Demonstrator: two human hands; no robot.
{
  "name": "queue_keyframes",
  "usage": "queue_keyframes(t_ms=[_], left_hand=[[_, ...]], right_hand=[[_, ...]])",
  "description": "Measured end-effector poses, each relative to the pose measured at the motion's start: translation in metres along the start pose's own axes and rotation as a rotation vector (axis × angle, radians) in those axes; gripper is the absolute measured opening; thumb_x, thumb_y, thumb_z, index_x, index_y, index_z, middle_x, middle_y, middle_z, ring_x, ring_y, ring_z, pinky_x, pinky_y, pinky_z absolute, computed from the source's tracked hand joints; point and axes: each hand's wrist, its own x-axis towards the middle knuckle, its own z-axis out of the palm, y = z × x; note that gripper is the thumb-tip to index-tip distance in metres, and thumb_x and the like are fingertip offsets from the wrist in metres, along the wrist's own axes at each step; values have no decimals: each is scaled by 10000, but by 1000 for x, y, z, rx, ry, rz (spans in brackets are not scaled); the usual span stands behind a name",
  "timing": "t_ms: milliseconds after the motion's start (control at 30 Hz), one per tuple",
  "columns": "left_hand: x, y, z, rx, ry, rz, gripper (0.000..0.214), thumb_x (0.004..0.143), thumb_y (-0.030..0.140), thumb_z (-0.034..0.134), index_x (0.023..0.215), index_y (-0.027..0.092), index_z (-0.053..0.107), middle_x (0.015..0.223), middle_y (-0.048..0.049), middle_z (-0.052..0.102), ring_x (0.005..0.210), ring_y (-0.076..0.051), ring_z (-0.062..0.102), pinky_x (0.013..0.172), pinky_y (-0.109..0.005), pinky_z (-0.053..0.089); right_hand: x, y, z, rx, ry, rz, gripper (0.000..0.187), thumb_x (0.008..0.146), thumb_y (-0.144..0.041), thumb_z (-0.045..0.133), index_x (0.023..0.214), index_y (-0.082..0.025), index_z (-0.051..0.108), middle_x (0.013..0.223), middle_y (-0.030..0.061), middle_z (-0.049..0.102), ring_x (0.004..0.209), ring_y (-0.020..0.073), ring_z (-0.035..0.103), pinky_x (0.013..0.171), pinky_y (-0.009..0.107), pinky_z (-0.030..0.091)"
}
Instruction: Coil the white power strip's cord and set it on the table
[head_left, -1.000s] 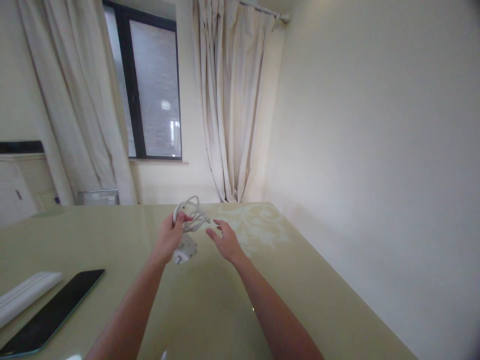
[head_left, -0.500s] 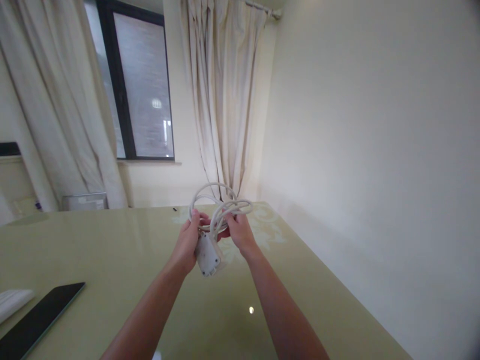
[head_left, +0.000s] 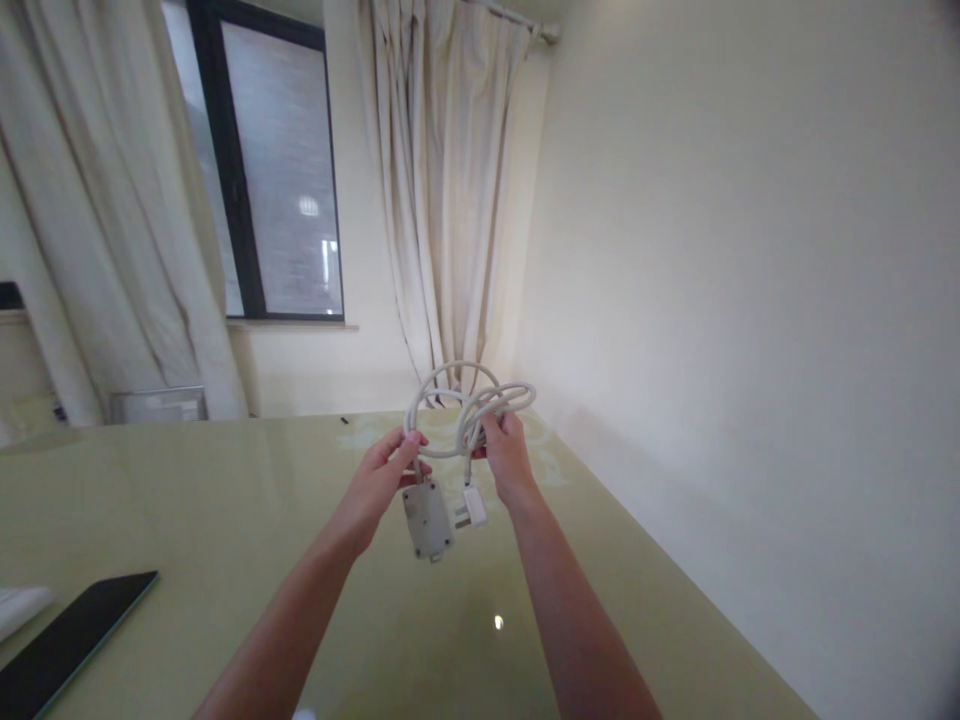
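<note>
both hands now hold the coiled white cord [head_left: 469, 405] up above the bench [head_left: 225, 520]; a second ago only the left hand gripped it while the right reached in with fingers spread. the left hand [head_left: 382, 475] is pinched shut on the cord just above the grey socket block [head_left: 427, 520], which hangs free below it. the right hand [head_left: 506, 455] is closed round the loops, and the white plug [head_left: 474, 506] dangles just beside the block. since half a second ago the hands have drawn a little apart, so the plug has dropped clear; the bundle seems to be loosening. a dark tablet [head_left: 67, 645] lies well apart at lower left
</note>
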Motion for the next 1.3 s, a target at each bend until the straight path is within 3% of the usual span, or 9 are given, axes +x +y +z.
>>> queue_keyframes(t_ms=[100,200,367,533,733,900,1067,1200,1300], left_hand=[[4,-5,-3,65,65,85,450,807,632,750,925,203,679,814,-6,654,705,-158,645,696,-277,530],[5,-8,-3,25,64,69,421,799,584,775,950,198,700,807,7,625,679,-130,593,660,-241,488],[3,-8,8,-243,110,-10,491,796,657,756,841,177,661,689,53,466,529,-83,428,500,-204,375],[9,-6,3,-490,254,13,463,792,576,822,797,183,578,686,61,466,547,-71,415,492,-163,390],[13,-1,-4,-600,259,103,440,831,534,818,801,194,541,684,67,434,558,-72,392,491,-149,401],[6,2,6,-459,274,144,517,812,649,781,784,198,529,652,71,428,510,-69,378,452,-169,369],[0,8,4,-332,358,164,511,813,677,758,816,199,577,625,77,407,460,-66,337,409,-177,290],[3,16,-4,-400,356,128,519,770,647,809,737,189,567,585,71,393,488,-72,342,433,-171,290],[5,18,-6,-442,322,151,541,837,671,731,680,196,526,547,68,351,509,-91,359,477,-185,345]], right_hand=[[0,2,2,-12,5,-48,451,887,-668,621,859,-227,530,554,-73,539,398,91,460,341,187,368],[0,6,6,7,-13,-62,445,892,-659,633,846,-230,527,530,-92,499,366,74,388,316,181,294],[-6,11,14,90,-146,107,411,848,-601,703,882,-218,560,572,-63,591,432,105,510,401,209,444],[-19,-1,17,236,-432,309,374,815,-441,787,1081,-224,638,880,0,760,717,137,710,736,288,599],[-29,-12,14,106,-642,206,655,708,-315,901,1277,-266,582,994,3,782,899,177,746,842,310,565],[-31,-9,16,5,-589,120,767,672,-177,836,1362,-253,510,940,-11,762,745,149,695,692,263,532],[-27,-12,12,-64,-508,147,1030,724,-126,762,1614,-203,250,837,-22,758,691,138,660,636,249,485],[-22,-18,4,-32,-429,139,859,719,-164,800,1503,-161,450,874,14,784,790,157,708,739,279,521],[-23,-22,5,87,-415,155,768,677,-204,857,1379,-172,549,849,17,793,810,173,734,810,309,547]])
